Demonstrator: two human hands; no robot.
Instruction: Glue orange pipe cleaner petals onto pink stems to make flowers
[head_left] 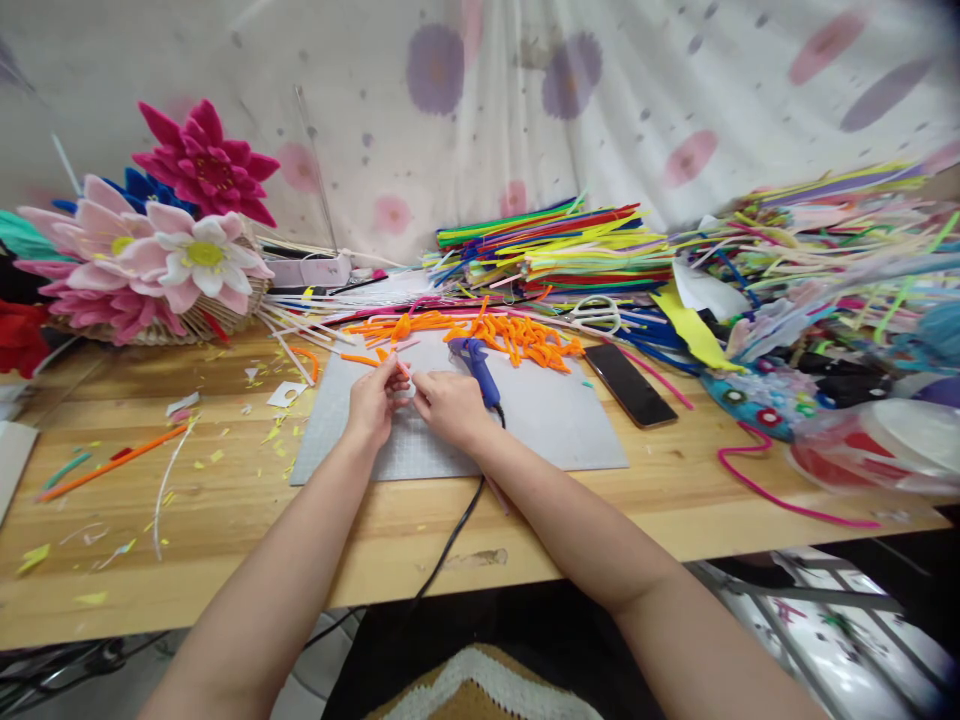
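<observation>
Craft pieces (523,342) are orange, the glue gun (478,370) purple, the white curtain (337,90) pink-and-purple-flowered.

No legible text, labels, brands, numbers or signs. Glue gun (480,370): no marking readable. Phone (630,385) right of glue gun: dark screen, nothing readable.

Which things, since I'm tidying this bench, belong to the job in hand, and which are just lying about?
Likely in the job:
small orange fuzzy piece at the left fingers
pile of twisted orange fuzzy stems
purple plastic glue gun
flat grey rectangular mat

Likely lying about:
black rectangular phone
pale loop-handled scissors
thin curved magenta fuzzy stem
magenta pointed-petalled fuzzy flower
</observation>
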